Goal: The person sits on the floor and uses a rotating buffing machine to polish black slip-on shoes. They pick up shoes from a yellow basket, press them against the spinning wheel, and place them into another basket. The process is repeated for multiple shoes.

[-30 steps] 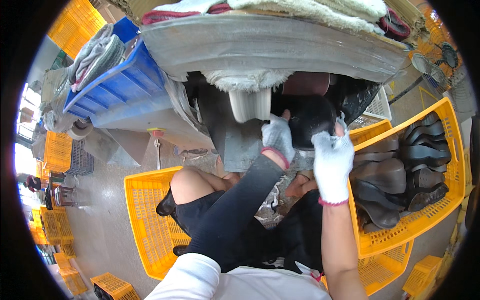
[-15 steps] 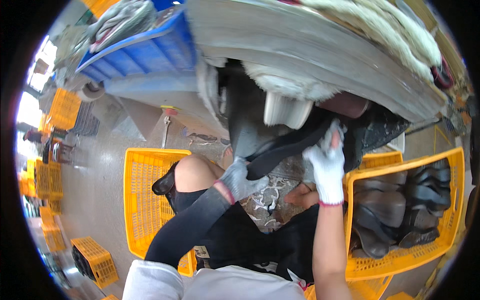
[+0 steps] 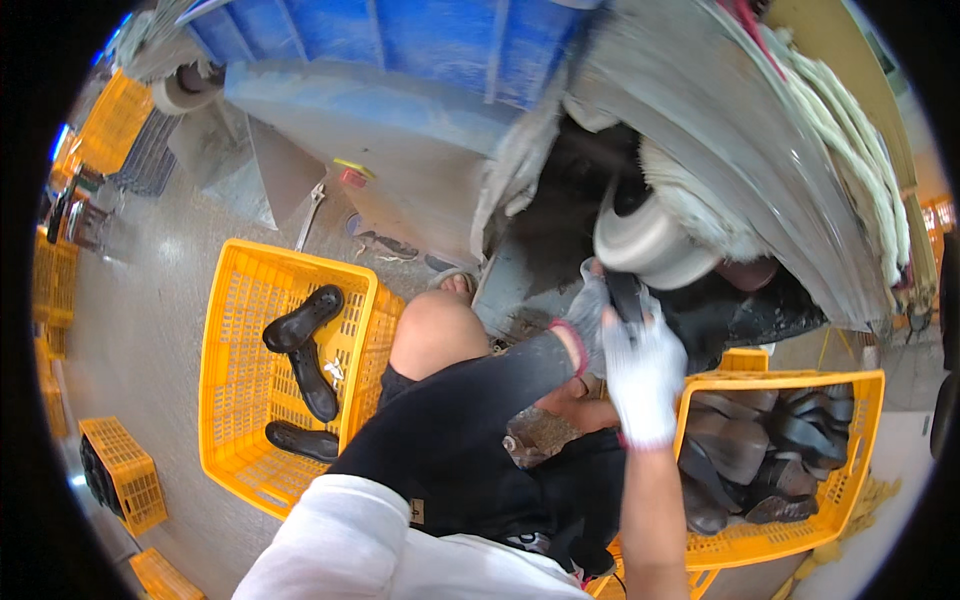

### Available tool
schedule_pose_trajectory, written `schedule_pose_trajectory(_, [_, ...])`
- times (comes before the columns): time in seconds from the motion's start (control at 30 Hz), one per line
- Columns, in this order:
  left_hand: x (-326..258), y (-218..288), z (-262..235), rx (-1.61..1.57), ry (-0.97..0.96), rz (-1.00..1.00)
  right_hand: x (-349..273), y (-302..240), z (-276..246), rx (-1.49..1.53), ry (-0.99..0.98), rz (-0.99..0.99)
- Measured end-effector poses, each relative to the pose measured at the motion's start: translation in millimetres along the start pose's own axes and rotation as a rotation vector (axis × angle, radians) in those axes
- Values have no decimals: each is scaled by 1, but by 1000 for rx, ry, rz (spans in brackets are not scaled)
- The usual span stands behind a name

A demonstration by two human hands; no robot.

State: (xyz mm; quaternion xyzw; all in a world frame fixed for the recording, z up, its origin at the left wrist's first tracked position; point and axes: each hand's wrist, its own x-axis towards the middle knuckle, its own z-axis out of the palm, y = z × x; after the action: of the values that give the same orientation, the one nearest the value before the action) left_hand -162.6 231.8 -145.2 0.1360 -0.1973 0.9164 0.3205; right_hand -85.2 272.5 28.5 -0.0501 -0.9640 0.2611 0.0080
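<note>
Both of my hands, in white knit gloves with pink cuffs, grip a dark shoe sole (image 3: 626, 298) just below a pale, rounded wheel (image 3: 652, 245). My left hand (image 3: 583, 318) is closed at the sole's left side. From the right, my right hand (image 3: 645, 378) closes on its near end. The sole's upper end is close to the wheel's lower edge; whether they touch I cannot tell. A white, fluffy lining (image 3: 695, 205) partly covers the wheel from above.
A yellow crate (image 3: 213, 375) at left holds dark soles (image 3: 318, 385); another yellow crate (image 3: 862, 455) at right is heaped with them. Overhead hang a grey, dusty cover (image 3: 720, 110) and a blue bin (image 3: 400, 40). My bare knee (image 3: 437, 330) is beside the left crate.
My hands have come together; the sole, earlier stretched sideways between them, now points up toward the wheel. The view has shifted, showing more of the left crate's inside.
</note>
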Motion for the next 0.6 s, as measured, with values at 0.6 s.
schedule_pose_trajectory(0.6, [-45, -62, 63, 27, 731, 164, -189, 82, -14, 475, -55, 91])
